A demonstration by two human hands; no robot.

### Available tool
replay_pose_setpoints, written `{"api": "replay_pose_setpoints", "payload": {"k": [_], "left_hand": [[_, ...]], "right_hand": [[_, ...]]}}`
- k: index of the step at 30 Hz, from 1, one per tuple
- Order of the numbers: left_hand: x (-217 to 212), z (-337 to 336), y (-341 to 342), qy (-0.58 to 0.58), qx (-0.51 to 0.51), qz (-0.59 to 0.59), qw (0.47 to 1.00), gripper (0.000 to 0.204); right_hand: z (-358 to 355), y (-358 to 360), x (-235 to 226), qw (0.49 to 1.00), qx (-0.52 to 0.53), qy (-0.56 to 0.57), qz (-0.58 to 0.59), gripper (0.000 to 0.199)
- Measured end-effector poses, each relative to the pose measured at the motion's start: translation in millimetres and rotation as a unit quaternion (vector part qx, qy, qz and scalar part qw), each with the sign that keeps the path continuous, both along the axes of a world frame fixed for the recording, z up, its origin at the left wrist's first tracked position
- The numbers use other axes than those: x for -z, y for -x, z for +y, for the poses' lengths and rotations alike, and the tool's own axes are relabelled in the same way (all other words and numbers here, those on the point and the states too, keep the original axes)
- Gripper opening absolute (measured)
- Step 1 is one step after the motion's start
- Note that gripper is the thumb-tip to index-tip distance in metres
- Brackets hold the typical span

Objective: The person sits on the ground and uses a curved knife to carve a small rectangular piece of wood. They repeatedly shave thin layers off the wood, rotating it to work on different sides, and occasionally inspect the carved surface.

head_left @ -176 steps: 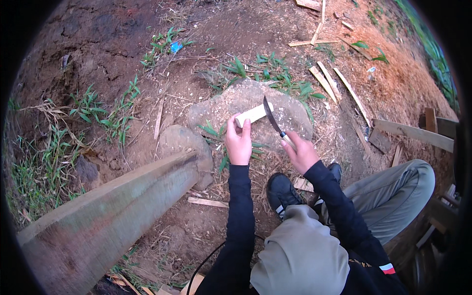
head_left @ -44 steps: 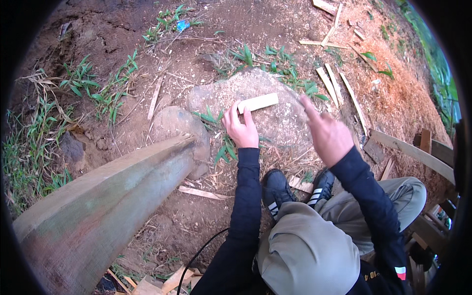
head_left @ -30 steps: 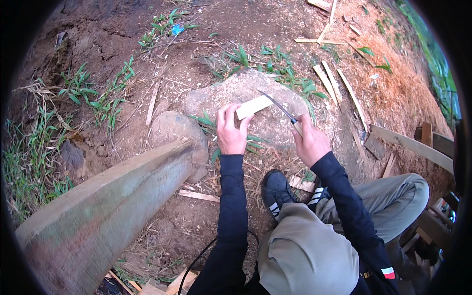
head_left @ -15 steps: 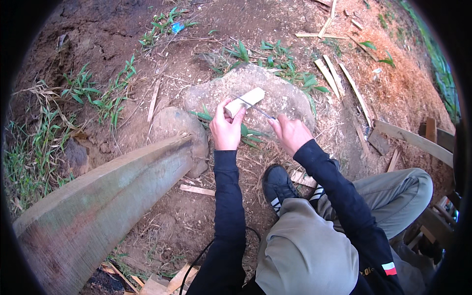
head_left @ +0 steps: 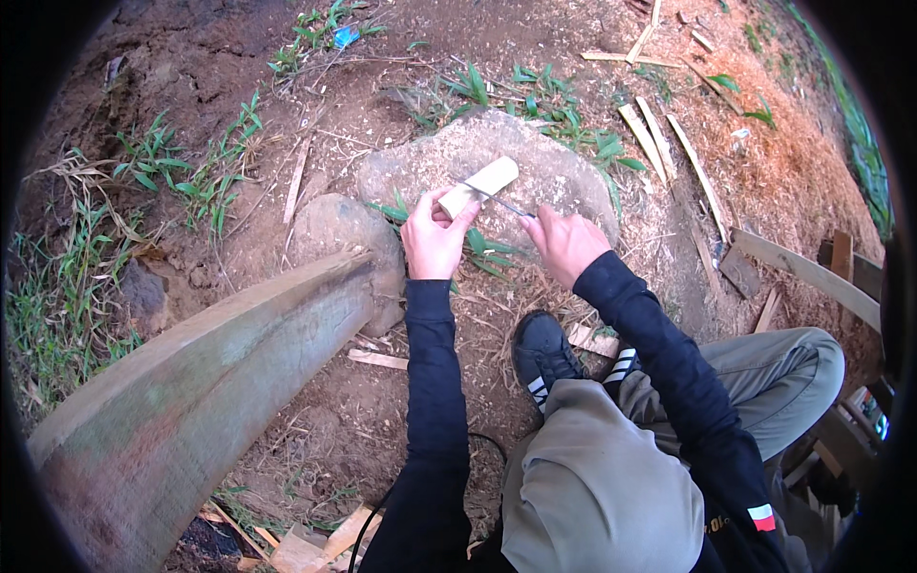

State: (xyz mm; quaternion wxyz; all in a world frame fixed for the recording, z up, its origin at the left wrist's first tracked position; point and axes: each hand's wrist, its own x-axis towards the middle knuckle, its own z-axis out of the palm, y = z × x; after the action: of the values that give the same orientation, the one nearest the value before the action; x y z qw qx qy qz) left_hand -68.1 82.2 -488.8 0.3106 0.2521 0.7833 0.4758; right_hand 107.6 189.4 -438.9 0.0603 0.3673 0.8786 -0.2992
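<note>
A short, pale block of wood (head_left: 499, 178) is held slantwise above a large flat stone (head_left: 571, 194); whether it touches the stone I cannot tell. Its near end is pinched between the thumb and fingers of my left hand (head_left: 435, 237). Across the block lies a thin, dark, knife-like blade (head_left: 504, 202), seen nearly edge-on. My right hand (head_left: 567, 246) is closed around the handle of this tool, which the fingers hide.
A thick wooden beam (head_left: 205, 353) slopes up from the lower left onto a rounded stone (head_left: 339, 229). Wood strips (head_left: 695, 170) and sawdust (head_left: 783, 158) lie at the right. My shoe (head_left: 544, 353) stands below the hands. Wood offcuts (head_left: 306, 549) lie bottom left.
Both hands have shifted slightly away from me with the block. The blade now crosses the wood at a flatter angle, and the right hand has moved up a little.
</note>
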Motion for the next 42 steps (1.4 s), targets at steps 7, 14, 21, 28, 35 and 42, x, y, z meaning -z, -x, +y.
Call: {"api": "replay_pose_setpoints", "payload": {"k": [7, 14, 21, 28, 35, 42], "left_hand": [[8, -6, 1, 0.028, 0.003, 0.011, 1.0, 0.036], [2, 2, -6, 0.038, -0.007, 0.038, 0.999, 0.035], [6, 2, -10, 0.028, -0.028, 0.051, 0.998, 0.038], [12, -4, -7, 0.024, -0.042, 0.045, 0.998, 0.041], [12, -6, -5, 0.026, -0.041, 0.041, 0.998, 0.038], [-2, 14, -9, 0.021, -0.025, 0.133, 0.991, 0.033]], "right_hand": [[-1, 1, 11, 0.997, -0.017, -0.06, -0.04, 0.035], [1, 16, 16, 0.992, -0.031, -0.119, -0.026, 0.036], [-1, 29, 12, 0.991, -0.04, -0.115, -0.064, 0.041], [-5, 18, 4, 0.987, -0.023, -0.121, -0.107, 0.041], [-9, 19, -1, 0.984, -0.015, -0.146, -0.097, 0.039], [5, 23, -11, 0.995, 0.026, -0.083, -0.058, 0.041]]}}
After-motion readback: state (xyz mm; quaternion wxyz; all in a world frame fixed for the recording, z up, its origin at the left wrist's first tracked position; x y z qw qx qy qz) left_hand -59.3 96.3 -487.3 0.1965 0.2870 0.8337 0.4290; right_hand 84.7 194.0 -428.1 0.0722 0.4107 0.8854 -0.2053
